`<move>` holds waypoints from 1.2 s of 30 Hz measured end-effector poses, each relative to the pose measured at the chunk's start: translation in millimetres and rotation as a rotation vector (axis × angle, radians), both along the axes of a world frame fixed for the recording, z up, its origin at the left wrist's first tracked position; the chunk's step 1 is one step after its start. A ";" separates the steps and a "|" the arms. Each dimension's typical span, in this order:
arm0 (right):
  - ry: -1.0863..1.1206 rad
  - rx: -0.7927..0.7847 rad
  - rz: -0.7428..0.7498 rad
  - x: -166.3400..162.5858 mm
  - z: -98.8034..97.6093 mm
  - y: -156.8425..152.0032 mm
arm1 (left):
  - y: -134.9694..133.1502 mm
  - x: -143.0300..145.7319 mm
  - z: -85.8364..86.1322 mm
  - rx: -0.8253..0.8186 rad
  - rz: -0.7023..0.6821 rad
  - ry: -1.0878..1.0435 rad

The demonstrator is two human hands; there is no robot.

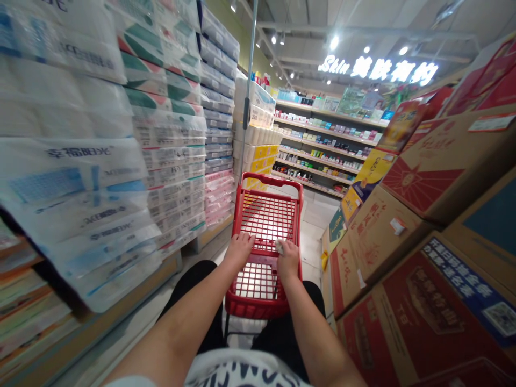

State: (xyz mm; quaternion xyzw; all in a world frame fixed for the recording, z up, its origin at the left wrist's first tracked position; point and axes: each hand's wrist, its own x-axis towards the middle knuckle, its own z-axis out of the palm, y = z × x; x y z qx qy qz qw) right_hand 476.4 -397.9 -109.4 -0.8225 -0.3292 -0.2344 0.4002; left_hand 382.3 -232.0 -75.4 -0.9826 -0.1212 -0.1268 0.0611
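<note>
A red shopping cart [269,189] stands in a narrow store aisle straight ahead of me, its basket empty. My left hand [239,250] rests on the cart's near handle bar with the fingers curled over it. My right hand [287,260] grips the same bar a little to the right, and a small crumpled white paper [279,245] shows between its fingers. Both forearms reach forward from the bottom of the view.
Tall stacks of wrapped tissue packs [169,129] line the left side on low wooden pallets [133,293]. Stacked red and brown cardboard boxes [419,252] crowd the right. Shelves of small products [322,145] close the aisle's far end under a lit sign [379,69].
</note>
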 end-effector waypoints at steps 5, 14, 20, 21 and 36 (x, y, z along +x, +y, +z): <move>-0.059 -0.076 0.170 1.4 -4.8 2.2 | -0.8 -1.2 2.3 -0.007 0.004 0.012; -0.075 -0.027 0.188 5.8 -8.9 3.5 | -0.9 -0.8 0.0 0.016 0.014 -0.024; -0.069 -0.024 0.129 6.0 -8.0 4.0 | 1.6 2.7 -6.1 0.005 0.011 -0.014; -0.082 -0.052 0.161 5.3 -7.5 4.3 | 2.0 3.1 -6.8 0.004 0.010 -0.011; -0.079 -0.156 0.175 8.5 -13.7 3.8 | 6.6 4.8 -10.5 0.008 0.009 0.002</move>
